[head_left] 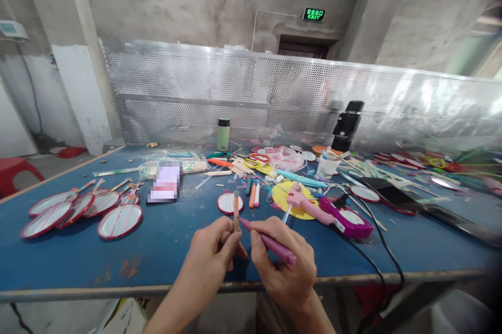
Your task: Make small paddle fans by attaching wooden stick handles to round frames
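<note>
Low in the middle of the frame, the left hand point(214, 250) is closed around a wooden craft stick point(236, 211), pinching it upright between thumb and fingers so its tip rises above the knuckles. Just to the right of it, the right hand point(284, 261) grips a purple marker point(269, 241) like a pen, its tip touching the stick near the left fingers. Both hands hover over the near edge of the blue table point(164, 255).

Just above the stick in the frame, a small round red-rimmed disc point(229, 203) lies flat on the table. To its right lie loose markers point(253, 195), then a yellow paper circle point(288, 199) with a pink glue gun point(304, 203) across it; a magenta device point(349, 221) sits beside that, with a black cable point(386, 266) running off the table edge at lower right. At the left of the frame a cluster of larger red-rimmed discs with sticks point(84, 208) overlaps in a row. Toward the middle back stand a green bottle point(223, 135) and, right of it, a black device point(345, 127) in front of a perforated metal screen point(274, 93). A green exit sign point(314, 14) glows at the upper centre-right
</note>
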`<state>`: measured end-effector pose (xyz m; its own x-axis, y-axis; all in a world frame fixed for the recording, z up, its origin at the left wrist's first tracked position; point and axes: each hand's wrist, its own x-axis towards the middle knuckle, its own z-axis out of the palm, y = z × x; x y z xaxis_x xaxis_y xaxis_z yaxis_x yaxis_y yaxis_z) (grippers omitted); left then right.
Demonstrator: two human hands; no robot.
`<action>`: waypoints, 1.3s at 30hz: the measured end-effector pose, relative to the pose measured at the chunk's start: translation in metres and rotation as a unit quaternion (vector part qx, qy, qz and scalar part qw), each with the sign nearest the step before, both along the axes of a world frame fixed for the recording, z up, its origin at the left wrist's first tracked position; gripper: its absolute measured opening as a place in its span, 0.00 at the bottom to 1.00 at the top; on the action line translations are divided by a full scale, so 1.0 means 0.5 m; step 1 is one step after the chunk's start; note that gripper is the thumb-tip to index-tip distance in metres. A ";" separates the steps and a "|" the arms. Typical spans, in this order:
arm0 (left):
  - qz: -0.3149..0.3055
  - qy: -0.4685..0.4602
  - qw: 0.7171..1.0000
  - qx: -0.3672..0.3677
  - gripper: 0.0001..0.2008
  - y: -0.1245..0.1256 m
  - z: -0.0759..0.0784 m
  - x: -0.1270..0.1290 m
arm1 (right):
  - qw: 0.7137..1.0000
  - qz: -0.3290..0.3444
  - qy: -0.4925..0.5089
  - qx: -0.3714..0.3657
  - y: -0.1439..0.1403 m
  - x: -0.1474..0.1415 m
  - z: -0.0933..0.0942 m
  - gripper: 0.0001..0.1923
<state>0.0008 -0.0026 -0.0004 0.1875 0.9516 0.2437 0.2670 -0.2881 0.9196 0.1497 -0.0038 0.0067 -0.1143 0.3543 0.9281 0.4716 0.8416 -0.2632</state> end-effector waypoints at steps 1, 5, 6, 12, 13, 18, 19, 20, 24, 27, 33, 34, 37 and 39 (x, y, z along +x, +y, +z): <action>0.001 0.001 1.000 0.003 0.16 0.000 0.000 0.000 | 1.000 0.004 -0.002 -0.003 0.000 0.000 0.000 0.09; -0.002 -0.003 1.000 0.007 0.16 0.002 -0.002 -0.001 | 1.000 0.008 -0.005 -0.013 -0.001 0.000 0.002 0.09; -0.002 -0.006 1.000 0.006 0.16 0.002 -0.003 -0.001 | 1.000 0.004 -0.003 -0.008 -0.002 0.000 0.002 0.09; 0.001 -0.004 1.000 0.009 0.16 -0.001 -0.002 -0.001 | 1.000 0.003 -0.012 -0.007 -0.001 0.001 0.003 0.08; 0.002 -0.004 1.000 0.010 0.16 -0.002 -0.001 -0.001 | 1.000 0.006 -0.012 -0.011 0.000 0.001 0.003 0.09; 0.003 -0.004 1.000 0.006 0.16 -0.001 0.002 0.000 | 1.000 0.002 -0.004 -0.004 0.001 0.001 0.003 0.09; 0.002 -0.004 1.000 0.007 0.16 -0.001 0.003 0.000 | 1.000 0.002 -0.004 -0.005 0.001 0.001 0.003 0.09; 0.000 -0.004 1.000 0.008 0.16 -0.001 0.003 -0.001 | 1.000 0.005 -0.006 -0.008 0.001 0.001 0.003 0.09; -0.003 -0.002 1.000 0.009 0.16 -0.002 0.003 -0.001 | 1.000 0.015 -0.013 -0.017 -0.001 0.000 0.003 0.09; 0.001 0.001 1.000 0.005 0.16 -0.001 0.002 -0.001 | 1.000 0.008 -0.004 -0.005 -0.003 0.001 0.003 0.09; -0.005 -0.007 1.000 0.004 0.15 0.000 0.000 0.000 | 1.000 0.011 -0.013 -0.013 0.001 0.002 0.000 0.09; -0.005 -0.007 1.000 0.005 0.15 0.000 0.000 0.000 | 1.000 0.015 -0.015 -0.016 0.002 0.001 0.000 0.09; -0.005 -0.004 1.000 0.002 0.16 0.001 0.001 0.000 | 1.000 0.012 -0.009 -0.009 0.001 0.001 0.001 0.09; -0.007 -0.002 1.000 0.001 0.15 0.002 0.000 0.000 | 1.000 0.006 -0.001 0.000 0.001 0.002 0.002 0.09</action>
<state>0.0008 -0.0018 -0.0002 0.2008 0.9482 0.2461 0.2592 -0.2937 0.9201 0.1505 -0.0032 0.0076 -0.1209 0.3526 0.9279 0.4613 0.8477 -0.2620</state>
